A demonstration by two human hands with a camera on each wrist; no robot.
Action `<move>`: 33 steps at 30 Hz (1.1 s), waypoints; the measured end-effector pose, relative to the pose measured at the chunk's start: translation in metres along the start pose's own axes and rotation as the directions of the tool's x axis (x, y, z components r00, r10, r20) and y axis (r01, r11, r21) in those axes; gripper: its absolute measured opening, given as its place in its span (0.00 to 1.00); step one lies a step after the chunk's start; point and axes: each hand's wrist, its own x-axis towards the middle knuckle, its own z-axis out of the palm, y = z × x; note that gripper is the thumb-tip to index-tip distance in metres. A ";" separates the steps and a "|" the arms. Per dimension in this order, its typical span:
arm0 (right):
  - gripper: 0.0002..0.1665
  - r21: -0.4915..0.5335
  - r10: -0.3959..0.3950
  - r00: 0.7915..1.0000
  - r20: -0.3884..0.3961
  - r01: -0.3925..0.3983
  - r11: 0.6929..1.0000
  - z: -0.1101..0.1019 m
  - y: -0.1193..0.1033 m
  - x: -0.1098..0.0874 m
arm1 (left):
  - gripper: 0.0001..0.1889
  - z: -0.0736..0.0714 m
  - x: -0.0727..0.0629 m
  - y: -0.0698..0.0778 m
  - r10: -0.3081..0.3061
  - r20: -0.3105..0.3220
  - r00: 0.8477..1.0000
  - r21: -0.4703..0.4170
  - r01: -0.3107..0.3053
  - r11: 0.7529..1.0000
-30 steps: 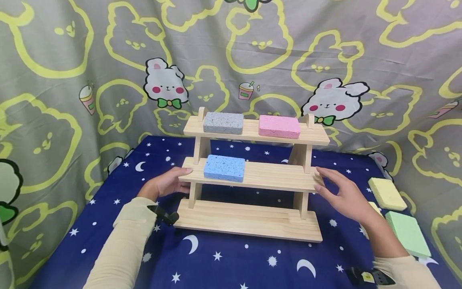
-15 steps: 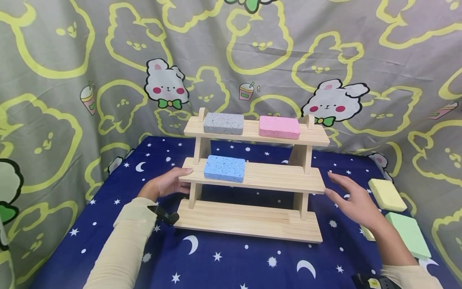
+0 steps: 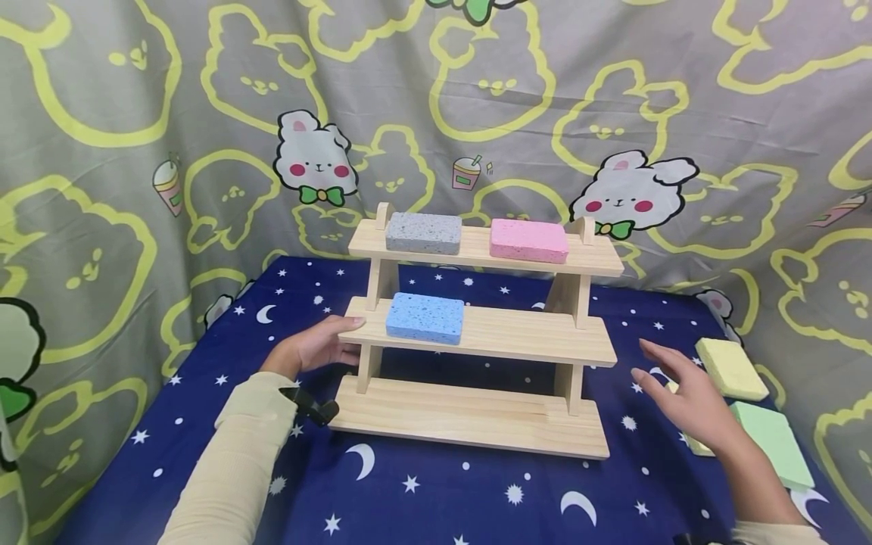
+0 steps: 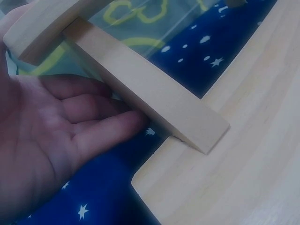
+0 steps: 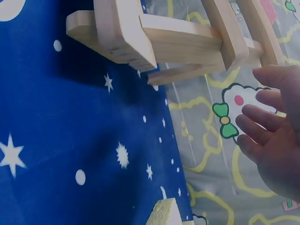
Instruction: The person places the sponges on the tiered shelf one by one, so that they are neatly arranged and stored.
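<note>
A three-tier wooden shelf rack (image 3: 538, 333) stands in the middle of the head view. My left hand (image 3: 320, 344) holds the left end of its middle board, thumb on top and fingers below; in the left wrist view the fingers (image 4: 112, 129) lie against the side upright. Clear of the rack's right end, my right hand (image 3: 688, 393) is in the air with fingers extended, holding nothing. On the top board sit a grey sponge (image 3: 423, 233) and a pink sponge (image 3: 528, 241). A blue sponge (image 3: 425, 318) lies on the middle board's left part.
At the right lie a yellow sponge (image 3: 731, 369) and a green sponge (image 3: 772, 444). Another pale yellow sponge (image 3: 699, 445) is partly hidden behind my right hand. A dark blue star-print cloth (image 3: 381, 499) covers the table; a patterned grey curtain (image 3: 402, 91) hangs behind.
My right hand has let go of the rack's middle board and moved away to the right. The left hand keeps its place on the rack; the sponges have not moved.
</note>
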 end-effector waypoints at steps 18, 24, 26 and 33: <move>0.34 0.009 0.145 0.988 -0.048 -0.145 0.989 -0.002 0.027 -0.019 | 0.33 0.000 0.001 0.000 -0.007 -0.006 1.000 0.014 0.007 1.000; 0.34 0.036 0.198 0.975 -0.099 -0.195 0.980 0.000 0.040 -0.028 | 0.33 0.001 0.000 0.001 -0.009 -0.010 1.000 0.014 0.009 1.000; 0.34 0.043 0.221 0.969 -0.110 -0.217 0.975 0.001 0.045 -0.030 | 0.33 0.001 0.000 0.001 -0.010 -0.012 1.000 0.010 0.010 1.000; 0.35 -0.017 0.340 0.932 -0.128 -0.345 0.938 0.000 0.060 -0.035 | 0.32 0.001 0.000 0.002 -0.008 -0.006 1.000 0.013 0.008 1.000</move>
